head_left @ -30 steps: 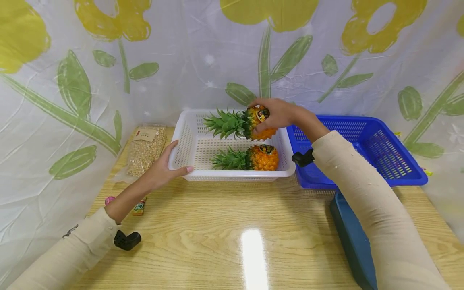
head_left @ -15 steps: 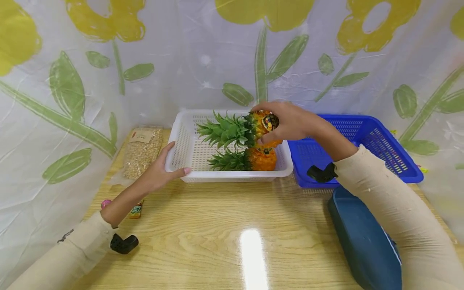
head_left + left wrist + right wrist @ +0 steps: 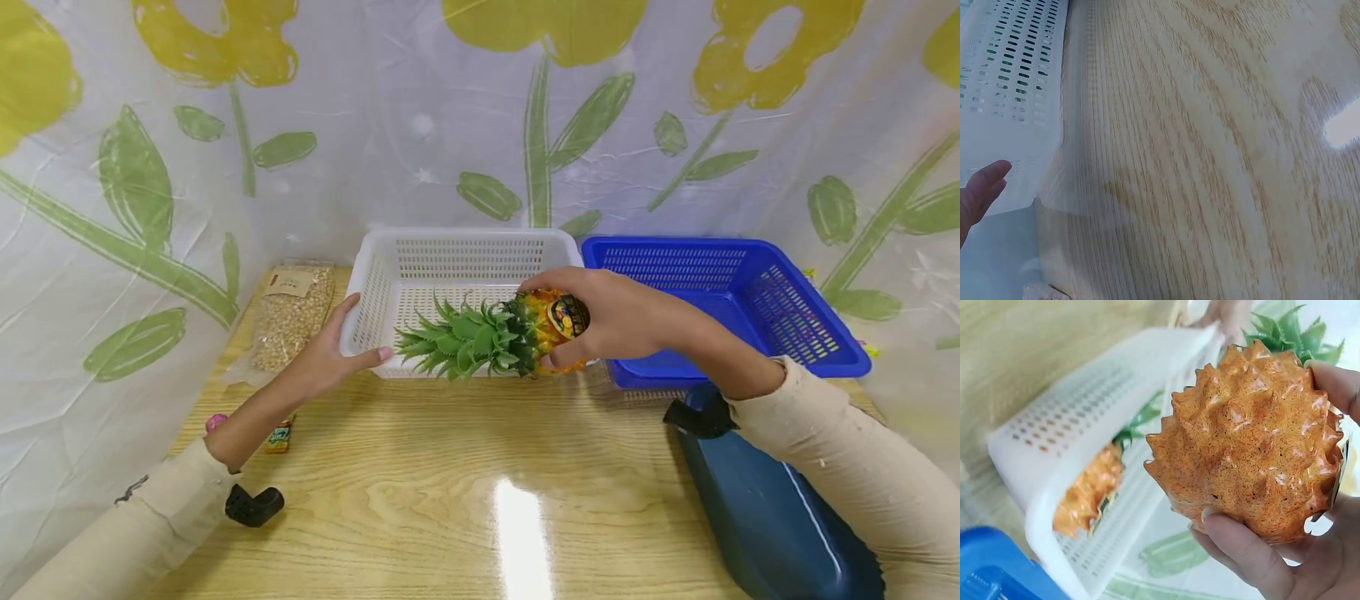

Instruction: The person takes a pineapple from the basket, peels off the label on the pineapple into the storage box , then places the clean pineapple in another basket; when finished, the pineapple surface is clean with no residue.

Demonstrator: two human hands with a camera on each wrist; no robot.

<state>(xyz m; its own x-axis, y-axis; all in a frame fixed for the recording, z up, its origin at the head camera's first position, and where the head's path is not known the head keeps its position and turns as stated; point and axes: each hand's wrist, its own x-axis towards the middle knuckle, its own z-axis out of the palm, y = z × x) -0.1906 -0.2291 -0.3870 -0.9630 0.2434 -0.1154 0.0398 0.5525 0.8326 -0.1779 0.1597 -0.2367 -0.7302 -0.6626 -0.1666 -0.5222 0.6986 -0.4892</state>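
My right hand [image 3: 626, 317] grips an orange pineapple [image 3: 468, 340] with spiky green leaves and a dark oval label, apparently artificial. It is held lengthwise above the front edge of a white slotted basket [image 3: 468, 236], leaves pointing left. In the right wrist view, thumb and fingers wrap its bumpy body [image 3: 1254, 437]. A second pineapple [image 3: 1088, 490] lies inside the basket in that view; from the head it is hidden behind the raised one. At the basket's front left corner, my left hand [image 3: 330, 354] rests with thumb and fingers spread and fairly straight.
A blue slotted basket [image 3: 720, 242] stands right of the white one. In front of it lies a dark teal tub [image 3: 780, 500], partly under my right sleeve. On the left are a bag of pale kernels [image 3: 292, 321], a small fruit-print packet [image 3: 279, 435] and a pink item [image 3: 215, 422].
My right hand has brought the held pineapple from the back of the white basket forward and up, covering the second pineapple from the head view. My left hand stays at the corner.
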